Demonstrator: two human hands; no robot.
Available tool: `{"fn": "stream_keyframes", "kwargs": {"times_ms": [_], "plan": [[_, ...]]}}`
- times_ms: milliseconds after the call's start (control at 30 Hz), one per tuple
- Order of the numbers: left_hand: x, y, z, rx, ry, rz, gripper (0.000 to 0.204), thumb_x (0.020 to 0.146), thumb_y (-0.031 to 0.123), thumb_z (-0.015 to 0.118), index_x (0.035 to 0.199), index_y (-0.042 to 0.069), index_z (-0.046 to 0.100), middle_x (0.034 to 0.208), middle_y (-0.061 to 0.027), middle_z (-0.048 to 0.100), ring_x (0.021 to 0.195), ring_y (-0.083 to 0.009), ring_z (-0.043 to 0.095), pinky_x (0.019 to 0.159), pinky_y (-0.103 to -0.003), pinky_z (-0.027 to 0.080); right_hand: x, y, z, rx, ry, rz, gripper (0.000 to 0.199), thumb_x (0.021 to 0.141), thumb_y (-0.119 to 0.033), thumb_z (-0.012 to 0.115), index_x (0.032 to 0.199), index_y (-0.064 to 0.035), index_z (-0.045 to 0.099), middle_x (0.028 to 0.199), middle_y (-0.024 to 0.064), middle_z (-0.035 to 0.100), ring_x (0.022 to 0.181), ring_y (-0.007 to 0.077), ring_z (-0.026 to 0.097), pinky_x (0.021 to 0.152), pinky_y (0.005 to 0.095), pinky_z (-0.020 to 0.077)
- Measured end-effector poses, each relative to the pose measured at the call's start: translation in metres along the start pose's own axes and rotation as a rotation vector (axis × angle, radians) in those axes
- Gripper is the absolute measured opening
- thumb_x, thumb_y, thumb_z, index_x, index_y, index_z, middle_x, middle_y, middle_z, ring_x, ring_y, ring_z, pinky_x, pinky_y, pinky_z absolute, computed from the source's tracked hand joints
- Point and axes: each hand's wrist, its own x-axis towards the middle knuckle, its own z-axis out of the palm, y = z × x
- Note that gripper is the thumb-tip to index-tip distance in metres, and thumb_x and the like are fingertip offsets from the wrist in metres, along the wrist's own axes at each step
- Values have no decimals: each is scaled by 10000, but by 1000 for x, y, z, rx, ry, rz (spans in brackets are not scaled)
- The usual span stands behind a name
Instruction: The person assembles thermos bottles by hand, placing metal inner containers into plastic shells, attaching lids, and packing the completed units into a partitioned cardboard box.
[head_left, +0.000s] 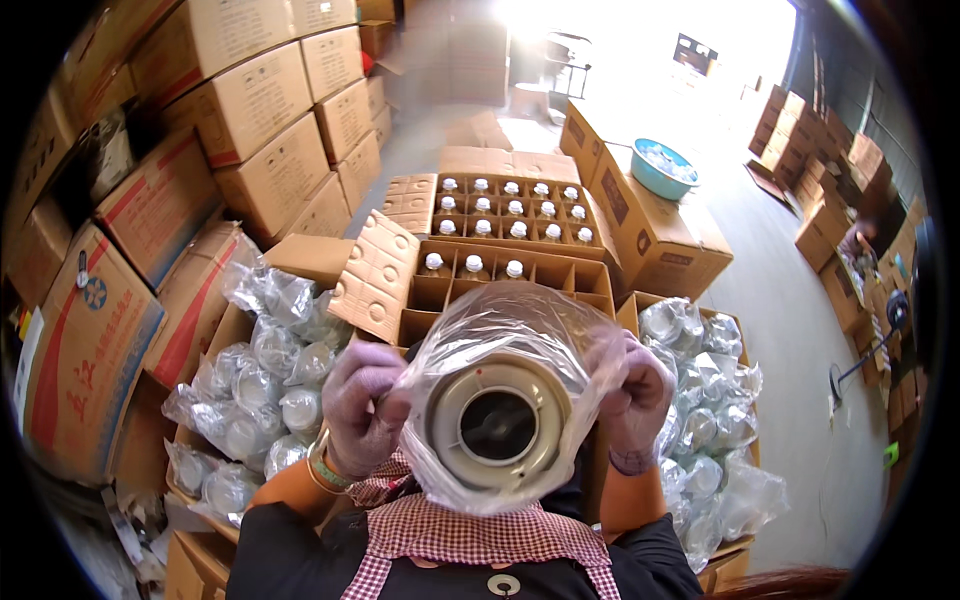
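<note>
In front of my chest, both hands stretch a clear plastic bag (500, 310) between them. Inside or behind its film sits a round off-white part (450, 405) with a ring-shaped rim and a dark round centre; which of the two I cannot tell. My left hand (368, 405), in a pale thin glove, pinches the bag's left edge. The gloved right hand (637, 392) grips the right edge with curled fingers. Just beyond the bag stands an open divided carton (560, 275) with a few white-capped bottles (473, 268) in its cells.
Behind it, another divided carton (508, 240) holds several capped bottles. Cartons of bagged clear items flank me, left (250, 400) and right (700, 400). A blue basin (664, 185) rests on a long box (650, 230). Boxes (265, 110) are stacked at left. Far right, another person (858, 240) is visible.
</note>
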Motion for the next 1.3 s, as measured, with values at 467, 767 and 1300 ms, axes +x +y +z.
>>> {"fn": "stream_keyframes", "kwargs": {"times_ms": [467,767,1300], "plan": [[-13,-22,-100,-354,-413,-313,136,831,140,752,833,16,694,877,-118,676,768,-238,659,708,-364,528,25,28,75,-92,-464,186,578,889,-454,710,1207,28,674,1167,184,640,1152,316,619,1027,407,479],[-230,-134,-208,44,-89,-831,372,1005,186,608,1321,-9,618,1259,-181,674,1191,-256,645,1060,-373,487,-90,113,67,354,21,968,883,846,-355,799,1550,-43,366,1396,152,540,1304,295,531,1146,417,398],[-233,-560,-398,-3,549,-1092,385,926,172,680,1279,28,626,1067,-56,680,910,-156,621,792,-339,547,105,302,458,-296,-656,33,788,682,-318,912,1328,-103,514,1509,263,406,1352,462,465,1116,507,458]]}}
